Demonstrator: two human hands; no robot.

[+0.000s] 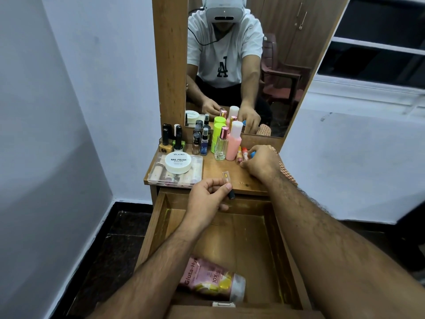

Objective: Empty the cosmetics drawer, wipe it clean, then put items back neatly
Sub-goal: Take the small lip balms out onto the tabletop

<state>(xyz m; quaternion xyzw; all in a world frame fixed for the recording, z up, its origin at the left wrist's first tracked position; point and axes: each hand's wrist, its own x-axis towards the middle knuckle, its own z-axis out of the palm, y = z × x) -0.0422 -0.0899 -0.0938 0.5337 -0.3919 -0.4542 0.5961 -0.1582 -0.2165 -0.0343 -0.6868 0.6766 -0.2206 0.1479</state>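
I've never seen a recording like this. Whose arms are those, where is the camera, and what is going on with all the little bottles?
No machine here: a person wears a camera on the head, looking down at their own arms; the mirror shows the headset. The left hand pinches a small clear vial in its fingers above the open drawer. The right hand reaches among small tubes on the dresser top, beside nail polishes, a pink bottle and a nail polish remover tub. One pink lotion bottle lies in the drawer.
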